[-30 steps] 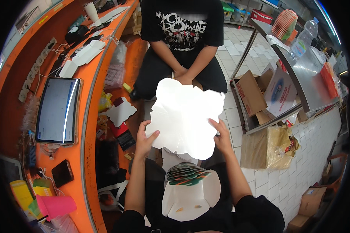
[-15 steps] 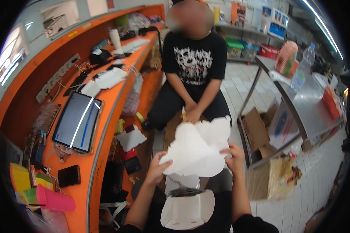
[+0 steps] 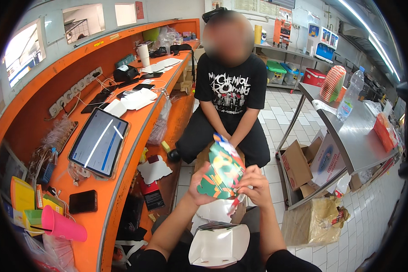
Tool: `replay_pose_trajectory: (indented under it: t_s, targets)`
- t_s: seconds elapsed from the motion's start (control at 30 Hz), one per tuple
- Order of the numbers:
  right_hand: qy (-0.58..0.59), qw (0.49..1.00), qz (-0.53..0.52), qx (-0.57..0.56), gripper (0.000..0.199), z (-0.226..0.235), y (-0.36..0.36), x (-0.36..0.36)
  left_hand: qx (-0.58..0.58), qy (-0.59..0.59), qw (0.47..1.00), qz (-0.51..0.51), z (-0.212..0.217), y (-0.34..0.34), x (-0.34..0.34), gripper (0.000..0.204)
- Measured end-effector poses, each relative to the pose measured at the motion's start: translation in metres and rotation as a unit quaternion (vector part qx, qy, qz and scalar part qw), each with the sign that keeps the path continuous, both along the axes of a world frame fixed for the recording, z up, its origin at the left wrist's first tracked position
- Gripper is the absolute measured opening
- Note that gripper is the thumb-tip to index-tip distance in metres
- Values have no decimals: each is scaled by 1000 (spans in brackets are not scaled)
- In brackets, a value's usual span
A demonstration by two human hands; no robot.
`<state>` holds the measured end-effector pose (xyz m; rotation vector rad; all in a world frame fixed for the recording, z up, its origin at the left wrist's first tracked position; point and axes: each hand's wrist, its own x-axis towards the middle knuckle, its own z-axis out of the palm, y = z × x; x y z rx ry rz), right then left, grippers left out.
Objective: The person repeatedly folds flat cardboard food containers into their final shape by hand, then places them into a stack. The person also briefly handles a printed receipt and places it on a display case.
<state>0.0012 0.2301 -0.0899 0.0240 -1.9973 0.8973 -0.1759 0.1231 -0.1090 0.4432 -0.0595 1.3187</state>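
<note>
In the lower centre of the frame, the left hand (image 3: pixel 200 187) is clasping the left side of a colourful printed card (image 3: pixel 218 177), while the right hand (image 3: pixel 256 185) is pinching its right edge; the hands are working apart, each on the card. This two-sided hold is probably preventing the thin sheet from sagging. Below, white card sheets (image 3: pixel 213 211) are lying just beyond a folded white carton (image 3: pixel 218 252), presumably sitting near the body for easy reach. The card's green, red and yellow face is showing print too blurred to read. At left, an orange worktop (image 3: pixel 106 199) is carrying a tablet (image 3: pixel 99 143) whose screen text is looking too small. In the upper centre, a co-worker's black T-shirt (image 3: pixel 233 81) is displaying white lettering. At right, a steel worktop (image 3: pixel 360 133) is supporting a labelled bottle (image 3: pixel 352 93).
</note>
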Motion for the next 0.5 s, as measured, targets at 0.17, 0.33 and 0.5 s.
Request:
replay_pose_trajectory:
  t_s: [0.17,0.33,0.5]
  targets:
    - [-30,996,-79,-36,18,23,-11,-3,-120,334,911,208,26,-28,9,45]
    - [-32,989,-91,-110,13,19,-27,-8,-133,470,823,288,33,-45,29,41]
    - [-49,979,14,-198,27,11,-22,-6,-126,407,858,286,32,-51,23,43]
